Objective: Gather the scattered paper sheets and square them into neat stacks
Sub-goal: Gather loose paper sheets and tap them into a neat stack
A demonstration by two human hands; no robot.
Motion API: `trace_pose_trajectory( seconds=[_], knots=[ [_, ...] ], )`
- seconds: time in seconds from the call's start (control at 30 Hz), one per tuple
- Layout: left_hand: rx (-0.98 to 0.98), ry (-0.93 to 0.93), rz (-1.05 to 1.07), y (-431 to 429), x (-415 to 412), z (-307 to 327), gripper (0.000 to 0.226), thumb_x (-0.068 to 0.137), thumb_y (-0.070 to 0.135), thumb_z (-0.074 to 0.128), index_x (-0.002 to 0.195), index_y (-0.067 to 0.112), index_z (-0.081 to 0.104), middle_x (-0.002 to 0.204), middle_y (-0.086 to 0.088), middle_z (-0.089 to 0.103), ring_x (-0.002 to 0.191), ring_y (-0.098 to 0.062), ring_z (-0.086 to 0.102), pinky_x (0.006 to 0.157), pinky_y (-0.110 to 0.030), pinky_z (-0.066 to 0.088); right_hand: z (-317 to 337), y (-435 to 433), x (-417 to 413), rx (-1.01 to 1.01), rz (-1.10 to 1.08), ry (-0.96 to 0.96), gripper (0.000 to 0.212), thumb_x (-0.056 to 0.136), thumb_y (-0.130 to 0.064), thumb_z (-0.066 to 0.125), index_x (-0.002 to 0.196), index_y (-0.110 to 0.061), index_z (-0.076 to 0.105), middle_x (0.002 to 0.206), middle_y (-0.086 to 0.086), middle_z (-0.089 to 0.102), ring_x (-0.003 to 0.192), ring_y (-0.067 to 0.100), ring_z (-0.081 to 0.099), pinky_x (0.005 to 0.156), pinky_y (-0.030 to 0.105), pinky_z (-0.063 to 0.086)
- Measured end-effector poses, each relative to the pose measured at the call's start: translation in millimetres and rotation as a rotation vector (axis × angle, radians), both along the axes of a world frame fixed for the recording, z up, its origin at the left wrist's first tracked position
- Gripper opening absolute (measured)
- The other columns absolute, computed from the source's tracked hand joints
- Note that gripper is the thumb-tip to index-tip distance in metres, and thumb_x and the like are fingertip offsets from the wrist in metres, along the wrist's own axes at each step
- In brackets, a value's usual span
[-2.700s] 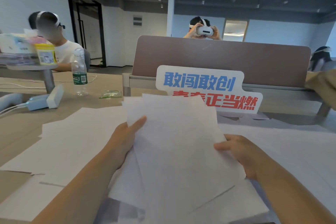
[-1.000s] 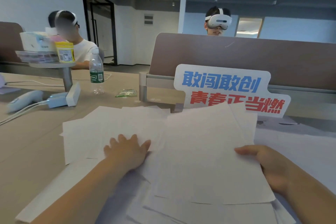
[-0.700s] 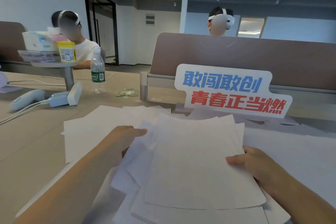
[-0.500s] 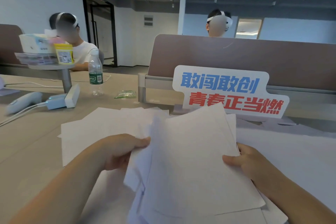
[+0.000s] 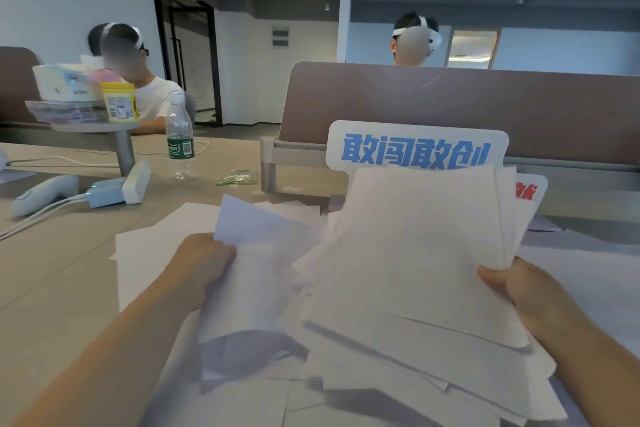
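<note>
I hold a loose, uneven bundle of white paper sheets (image 5: 415, 253) raised and tilted up off the table. My right hand (image 5: 516, 291) grips its right edge, thumb on top. My left hand (image 5: 204, 270) is closed on a separate sheet (image 5: 256, 253) at the bundle's left, lifted from the table. More white sheets (image 5: 152, 253) lie flat and scattered on the tan table (image 5: 52, 288) to the left, below the bundle and to the right (image 5: 588, 263).
A white sign with blue and red characters (image 5: 415, 146) stands behind the bundle, before a brown divider (image 5: 450, 104). At far left: water bottle (image 5: 179, 142), green wrapper (image 5: 239, 177), white device with cables (image 5: 117, 187), stand with boxes (image 5: 86, 97). Two people with headsets sit beyond.
Both hands have lifted the papers higher, so the bundle now hides most of the sign. My left hand went from resting flat on the sheets to gripping one sheet and raising it.
</note>
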State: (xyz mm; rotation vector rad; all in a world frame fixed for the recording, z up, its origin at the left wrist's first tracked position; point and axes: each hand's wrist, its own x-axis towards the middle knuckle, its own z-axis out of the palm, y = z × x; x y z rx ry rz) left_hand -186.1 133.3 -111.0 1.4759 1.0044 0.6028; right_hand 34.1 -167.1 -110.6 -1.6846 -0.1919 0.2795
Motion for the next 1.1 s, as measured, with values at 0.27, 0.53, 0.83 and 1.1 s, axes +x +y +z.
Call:
trace_pose_trajectory(
  seconds=[0.27, 0.53, 0.83, 1.1],
  knots=[
    [-0.246, -0.079, -0.403, 2.8, -17.0, 19.5, 0.035, 0.075, 0.041, 0.072, 0.087, 0.008, 0.071, 0.073, -0.013, 0.070, 0.054, -0.025, 0.067, 0.049, -0.029, 0.056, -12.8, -3.6, 19.2, -0.121, 0.004, 0.220, 0.020, 0.085, 0.006, 0.055, 0.104, 0.009, 0.062, 0.097, 0.023, 0.066, 0.080, 0.034, 0.061, 0.071, 0.038, 0.049],
    [-0.473, -0.100, -0.574, 28.8, -23.4, 0.0, 0.087, 0.074, 0.075, 0.049, 0.082, -0.008, 0.074, 0.068, -0.024, 0.069, 0.055, -0.033, 0.069, 0.047, -0.034, 0.057, -4.0, -16.8, 23.9, -0.308, 0.284, 0.215, 0.030, 0.086, -0.008, 0.058, 0.115, -0.009, 0.060, 0.105, 0.023, 0.070, 0.097, 0.043, 0.065, 0.091, 0.052, 0.049],
    [-0.145, 0.276, -0.560, -2.8, -8.9, 15.1, 0.016, 0.079, 0.004, 0.069, 0.092, -0.004, 0.074, 0.095, -0.023, 0.073, 0.071, -0.028, 0.072, 0.084, -0.042, 0.055, 0.2, -16.8, 28.6, -0.118, 0.420, 0.198, 0.077, 0.048, -0.017, 0.083, 0.120, -0.008, 0.058, 0.098, 0.020, 0.073, 0.082, 0.040, 0.071, 0.073, 0.050, 0.058],
    [-0.318, 0.184, -0.819, -6.5, -16.3, 16.1, 0.065, 0.034, 0.032, 0.096, 0.087, 0.001, 0.077, 0.082, -0.015, 0.075, 0.066, -0.023, 0.072, 0.060, -0.028, 0.059, 0.5, -11.6, 15.9, -0.032, 0.336, 0.220, 0.025, 0.090, -0.002, 0.049, 0.112, -0.007, 0.060, 0.079, 0.017, 0.075, 0.063, 0.033, 0.072, 0.050, 0.037, 0.058]
  ],
)
